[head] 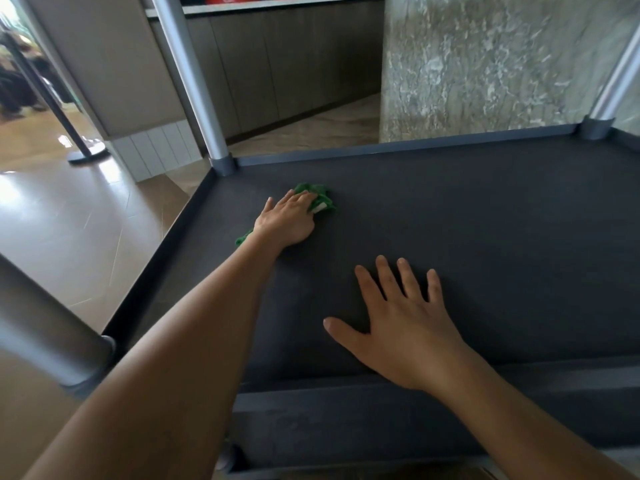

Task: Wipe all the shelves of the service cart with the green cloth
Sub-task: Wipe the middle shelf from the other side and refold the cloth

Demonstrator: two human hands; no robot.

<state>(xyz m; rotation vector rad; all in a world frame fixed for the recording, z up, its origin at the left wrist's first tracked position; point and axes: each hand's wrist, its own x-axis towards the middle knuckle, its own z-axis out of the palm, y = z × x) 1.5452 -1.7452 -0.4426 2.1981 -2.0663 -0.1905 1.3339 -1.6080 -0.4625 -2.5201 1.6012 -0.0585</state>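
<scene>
Dark grey plastic made up the shelf of the service cart, with a raised lip round its edge. Nearest the camera, at about six o'clock on the shelf, the right hand lay palm down on the bare surface, fingers straight and spread apart, holding nothing. At ten o'clock from it, further out along a stretched forearm, the left hand sat on the green cloth, its fingers bent down over the bunched fabric and gripping it against the shelf. The cloth lay toward the shelf's eleven o'clock corner, near the left lip but not touching it; one end stuck out past the fingertips with a pale tag showing, and another scrap peeped out beside the wrist.

A blurred silver post rose at the near left corner, at eight o'clock. Two more posts stood at the far corners, one at eleven o'clock and one at two o'clock. Beyond the cart, a mottled stone pillar stood at one o'clock, and a glossy tiled floor spread out at nine o'clock.
</scene>
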